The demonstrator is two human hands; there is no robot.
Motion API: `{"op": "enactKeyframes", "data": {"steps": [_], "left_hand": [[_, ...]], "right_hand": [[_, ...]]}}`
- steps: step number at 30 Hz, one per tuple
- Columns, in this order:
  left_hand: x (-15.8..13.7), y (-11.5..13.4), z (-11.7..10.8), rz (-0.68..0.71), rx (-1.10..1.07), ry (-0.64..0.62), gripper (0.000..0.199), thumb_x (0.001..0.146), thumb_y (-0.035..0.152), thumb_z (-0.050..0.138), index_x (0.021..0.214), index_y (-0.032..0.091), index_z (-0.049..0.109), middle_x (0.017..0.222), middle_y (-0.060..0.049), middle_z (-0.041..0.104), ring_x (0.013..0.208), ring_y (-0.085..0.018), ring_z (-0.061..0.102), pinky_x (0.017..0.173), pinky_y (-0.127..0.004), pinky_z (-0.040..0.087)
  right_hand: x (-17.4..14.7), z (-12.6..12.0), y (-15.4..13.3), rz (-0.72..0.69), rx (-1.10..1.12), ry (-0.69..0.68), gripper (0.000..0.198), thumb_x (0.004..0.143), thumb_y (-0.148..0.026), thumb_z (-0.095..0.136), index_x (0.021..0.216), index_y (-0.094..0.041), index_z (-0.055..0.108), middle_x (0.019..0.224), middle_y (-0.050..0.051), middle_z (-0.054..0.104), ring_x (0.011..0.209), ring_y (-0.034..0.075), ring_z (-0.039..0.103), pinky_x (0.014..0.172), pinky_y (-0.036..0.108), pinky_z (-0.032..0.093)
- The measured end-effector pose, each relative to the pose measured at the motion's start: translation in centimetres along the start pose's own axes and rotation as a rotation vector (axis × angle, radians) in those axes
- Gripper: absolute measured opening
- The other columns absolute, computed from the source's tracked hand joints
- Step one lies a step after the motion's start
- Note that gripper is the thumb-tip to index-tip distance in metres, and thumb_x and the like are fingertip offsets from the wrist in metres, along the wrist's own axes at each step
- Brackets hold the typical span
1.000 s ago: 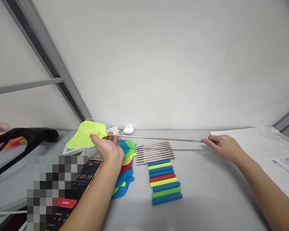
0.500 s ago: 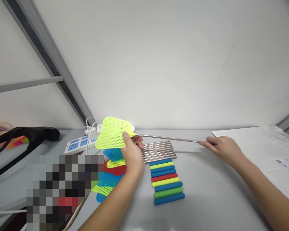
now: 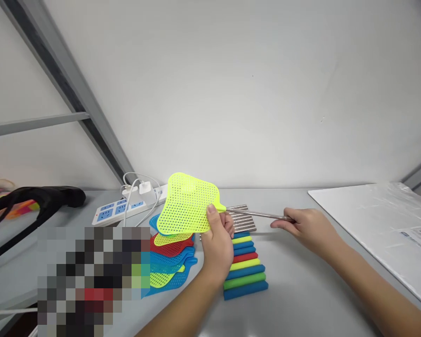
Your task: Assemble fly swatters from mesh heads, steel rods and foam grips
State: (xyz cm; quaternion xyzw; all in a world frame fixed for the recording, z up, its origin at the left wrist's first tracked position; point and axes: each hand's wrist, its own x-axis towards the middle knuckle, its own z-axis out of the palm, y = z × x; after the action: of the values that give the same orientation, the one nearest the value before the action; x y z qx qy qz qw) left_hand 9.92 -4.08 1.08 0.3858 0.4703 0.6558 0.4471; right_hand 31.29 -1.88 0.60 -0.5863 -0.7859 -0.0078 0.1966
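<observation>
My left hand (image 3: 218,245) pinches the neck of a yellow-green mesh fly swatter head (image 3: 187,203), thumb on top. From that neck a thin metal telescopic rod (image 3: 261,215) runs to the right. My right hand (image 3: 305,225) grips the rod's far end, with the tip hidden in the fingers. Below the swatter lies a pile of blue, red and yellow swatter heads (image 3: 171,247), partly covered by it. Several metal rods (image 3: 245,225) lie side by side behind my left hand. In front of them, coloured handle sleeves (image 3: 246,276) form a row.
A white power strip (image 3: 117,211) with plugged-in chargers and cables stands at the back left. A black strap-like object (image 3: 52,196) lies farther left, above a pixelated patch. On the right is a white plastic-wrapped package (image 3: 368,210) with a label. A wall closes off the back.
The swatter head and my left hand have moved right and slightly down. My right hand has come a little left and lower. The visible rod between my hands is now shorter.
</observation>
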Motion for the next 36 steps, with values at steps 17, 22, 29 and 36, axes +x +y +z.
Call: {"op": "enactKeyframes", "data": {"steps": [17,22,29,36], "left_hand": [[6.2,1.2,-3.0,0.174,-0.239,0.232,0.043,0.086,0.057,0.053,0.094,0.017,0.065,0.078,-0.002,0.064,0.04,-0.005,0.039,0.042,-0.022,0.037],[5.6,1.8,-2.7,0.174,-0.322,0.198,0.04,0.089,0.053,0.053,0.089,0.015,0.064,0.078,-0.003,0.064,0.049,-0.007,0.046,0.048,-0.022,0.039],[5.5,1.9,-2.4,0.135,-0.34,0.166,0.041,0.09,0.056,0.05,0.085,0.018,0.061,0.077,-0.005,0.065,0.074,-0.014,0.06,0.057,-0.024,0.041],[5.3,1.8,-2.4,0.141,-0.331,0.145,0.04,0.09,0.057,0.049,0.084,0.018,0.06,0.074,-0.003,0.067,0.074,-0.015,0.063,0.06,-0.025,0.041]], "right_hand": [[0.0,0.3,0.2,-0.122,0.104,-0.183,0.037,0.099,-0.051,0.03,0.08,-0.025,0.047,0.059,-0.002,0.051,0.051,0.016,0.044,0.053,0.028,0.026],[-0.4,-0.4,-1.5,-0.039,0.368,-0.313,0.038,0.099,-0.051,0.03,0.077,-0.023,0.044,0.061,-0.003,0.042,0.055,0.014,0.038,0.055,0.027,0.027],[-0.2,-1.9,-1.1,0.159,1.022,-0.802,0.046,0.091,-0.061,0.045,0.071,-0.019,0.048,0.056,-0.007,0.029,0.05,0.008,0.024,0.047,0.024,0.019],[-0.3,-1.9,-0.8,0.221,1.114,-0.96,0.049,0.09,-0.065,0.043,0.068,-0.021,0.042,0.052,-0.008,0.024,0.047,0.009,0.016,0.044,0.025,0.015]]}}
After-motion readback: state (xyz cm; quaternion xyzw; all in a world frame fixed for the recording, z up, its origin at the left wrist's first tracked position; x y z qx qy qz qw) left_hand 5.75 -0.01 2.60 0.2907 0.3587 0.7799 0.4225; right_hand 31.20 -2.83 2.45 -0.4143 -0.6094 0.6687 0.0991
